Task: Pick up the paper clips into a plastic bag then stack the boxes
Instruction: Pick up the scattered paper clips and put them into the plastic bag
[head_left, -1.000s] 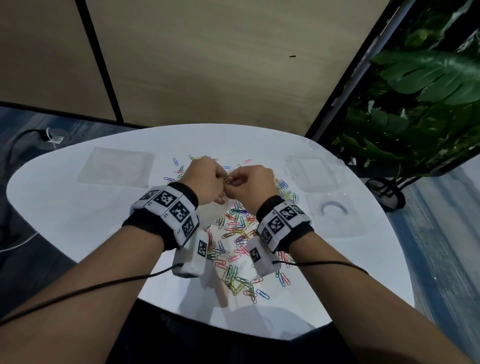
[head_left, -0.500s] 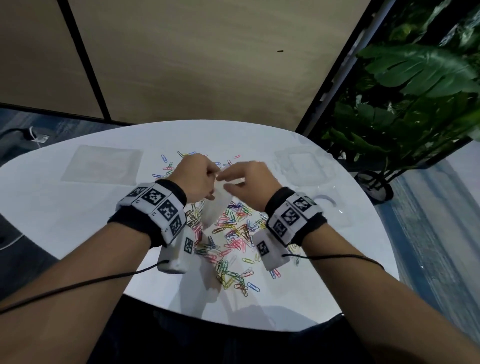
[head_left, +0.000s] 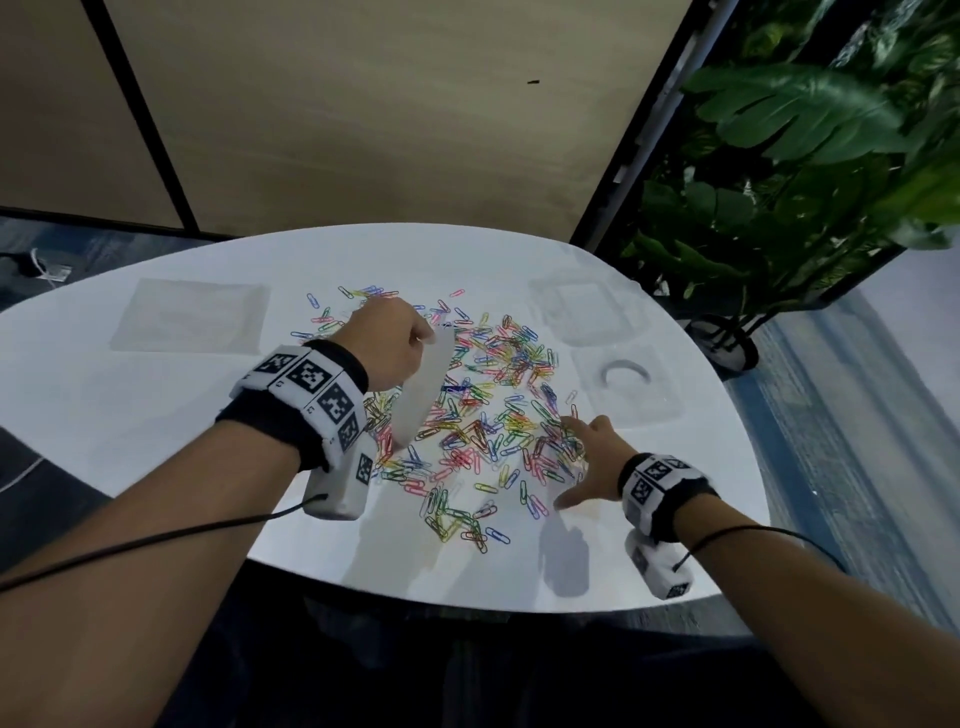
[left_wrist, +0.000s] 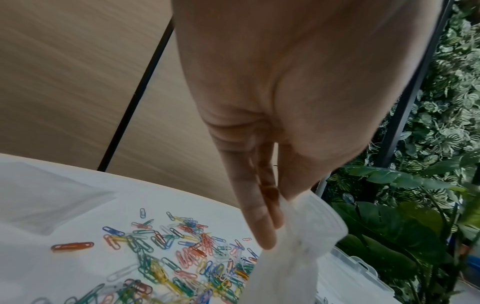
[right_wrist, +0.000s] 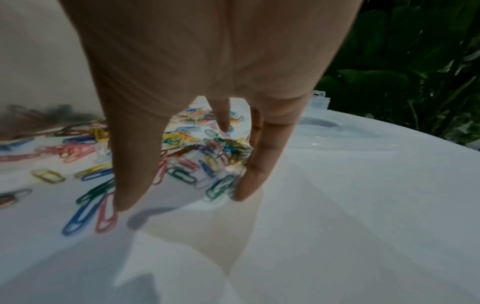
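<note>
Paper clips (head_left: 483, 410): coloured, scattered mid-surface (head_left: 156, 415); likely light, slippery, best pinched in clusters. Plastic bag (head_left: 423, 387): limp, hung from left hand (head_left: 387, 345) pinching its rim. Right hand (head_left: 589, 460): fingers spread, empty, touching clips.

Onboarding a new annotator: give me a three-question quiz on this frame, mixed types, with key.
1. True or false: the left hand pinches the plastic bag by its top edge, above the table.
2. The right hand is: A) holding the bag, B) spread, fingertips down at the near right edge of the paper clips, C) lifting a clear box.
3. How many clear boxes lie on the table's right side?

Key
1. True.
2. B.
3. Two: one with a ring-shaped mark, and a far box behind it.
</note>
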